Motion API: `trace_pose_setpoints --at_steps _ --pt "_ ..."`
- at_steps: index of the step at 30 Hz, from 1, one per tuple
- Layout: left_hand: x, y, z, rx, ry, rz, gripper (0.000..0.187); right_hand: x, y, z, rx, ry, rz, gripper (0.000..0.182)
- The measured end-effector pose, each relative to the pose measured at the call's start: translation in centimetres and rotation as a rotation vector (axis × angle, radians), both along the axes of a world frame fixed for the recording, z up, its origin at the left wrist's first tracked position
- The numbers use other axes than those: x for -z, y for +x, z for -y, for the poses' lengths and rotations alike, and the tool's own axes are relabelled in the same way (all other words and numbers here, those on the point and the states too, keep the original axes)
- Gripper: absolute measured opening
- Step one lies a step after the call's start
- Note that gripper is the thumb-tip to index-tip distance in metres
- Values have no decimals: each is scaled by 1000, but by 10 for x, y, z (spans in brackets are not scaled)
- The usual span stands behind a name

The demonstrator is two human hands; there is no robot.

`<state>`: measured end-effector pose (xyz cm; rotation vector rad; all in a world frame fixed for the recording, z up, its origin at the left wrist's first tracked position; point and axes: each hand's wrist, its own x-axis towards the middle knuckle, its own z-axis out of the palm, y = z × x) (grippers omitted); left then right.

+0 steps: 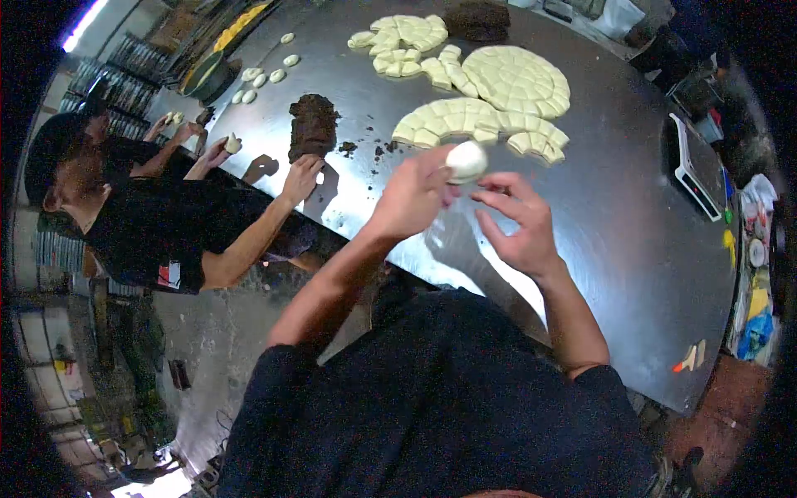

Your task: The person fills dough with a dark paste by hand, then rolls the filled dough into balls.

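Resting in left fingers (438, 170): dough ball (466, 159)

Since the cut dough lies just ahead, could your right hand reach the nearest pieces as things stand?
Probably yes: the right hand is free, and bare table separates it from the cut dough pieces.

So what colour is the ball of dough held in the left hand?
Pale cream-white, the dough ball held at the left hand fingertips; clearest in the head view.

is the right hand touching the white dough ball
Apart. The head view shows the round white dough ball in the left hand, with table visible before the right hand.
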<state>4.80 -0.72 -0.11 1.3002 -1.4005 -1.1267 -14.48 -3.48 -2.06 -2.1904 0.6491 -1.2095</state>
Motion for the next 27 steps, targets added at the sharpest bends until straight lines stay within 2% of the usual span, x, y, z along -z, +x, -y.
trace_pose_setpoints --at_steps 1,2,3,4,6,8,9,10,12,13,14,15,16,17,18,19,20,21,22,23,24,25,26,27 --pt "19 10 -3 -87 94 95 13 6 -14 -1 5 132 -36 19" --pt "38 19 -4 -163 190 196 10 12 -22 1 82 110 -49 17" --pt "59 28 -4 -199 183 259 9 16 -27 3 117 108 -51 15" --pt "86 33 -4 -218 157 183 5 21 -33 3 157 107 -61 14" --pt "135 39 -1 -80 428 182 6 35 -39 0 194 186 -60 13" --pt "208 36 -10 157 593 -153 6 43 -38 -1 111 301 -120 13" --pt "188 9 -15 40 787 -237 14 45 -36 -2 122 321 -136 13" --pt "201 9 -17 51 794 -246 14 46 -31 -1 107 371 -127 13" --pt "224 16 -16 -117 850 -454 25 38 -22 9 88 428 -119 13" --pt "217 14 -16 -207 828 -116 33 28 -18 17 68 384 -25 15" --pt "218 12 -18 -212 834 -122 33 15 -13 21 42 343 68 18" --pt "219 11 -15 -266 687 109 35 0 -6 25 32 343 64 18" --pt "222 12 -11 -318 532 340 37 -17 2 30 81 222 186 23" --pt "228 13 -8 -317 504 442 41 -31 9 34 132 103 309 30" --pt "232 15 -12 -327 505 443 41 -43 15 38 123 104 313 30" --pt "236 18 -16 -257 485 130 43 -52 20 42 115 -58 331 40" --pt "239 22 -22 -246 546 -15 48 -43 35 41 187 -157 283 42" --pt "217 20 -26 -241 611 -155 55 -35 50 41 266 -256 236 45" --pt "215 21 -32 -264 599 -153 55 -26 65 40 351 -352 194 49" --pt "218 26 -37 -396 585 -242 59 16 89 39 387 -303 -45 63" --pt "221 35 -44 -533 560 -334 65 80 105 27 346 -229 -218 65" --pt "228 46 -52 -575 470 -434 72 145 122 23 301 -178 -383 67" --pt "215 49 -63 -696 418 -360 71 193 120 9 152 -22 -759 64" --pt "208 60 -73 -773 472 -267 69 167 122 3 75 -19 -605 59"
